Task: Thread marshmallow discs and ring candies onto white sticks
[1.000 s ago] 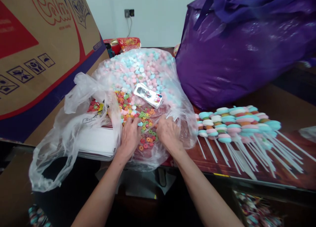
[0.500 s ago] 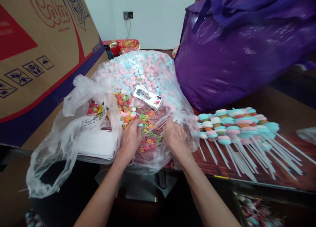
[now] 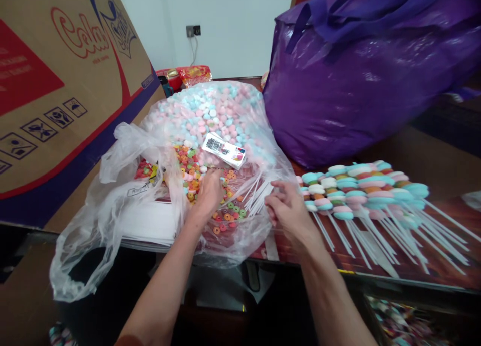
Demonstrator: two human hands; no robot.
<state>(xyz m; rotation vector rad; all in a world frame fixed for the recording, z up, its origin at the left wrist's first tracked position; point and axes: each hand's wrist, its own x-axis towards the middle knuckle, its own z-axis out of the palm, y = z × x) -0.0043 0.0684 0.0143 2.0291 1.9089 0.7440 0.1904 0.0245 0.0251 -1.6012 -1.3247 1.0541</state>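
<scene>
"Two hands are seen in the head view; what is being handled?"

"Coloured rings (image 3: pixel 223 227) near the centre are apparently being sorted through by the left hand (image 3: pixel 211 191); its grip cannot be told. White sticks (image 3: pixel 260 195) lie at ten o'clock from the right hand (image 3: pixel 291 208), loosely open."

"And the loaded skewers (image 3: pixel 355 198)?"

"Laid on the counter (image 3: pixel 284 245), three o'clock. Small pieces would call for a narrow pinch."

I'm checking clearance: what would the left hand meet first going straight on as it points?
Probably the white printed cards just beyond the left hand, though depth is unclear and small multicoloured ring-shaped pieces may come first.
</scene>
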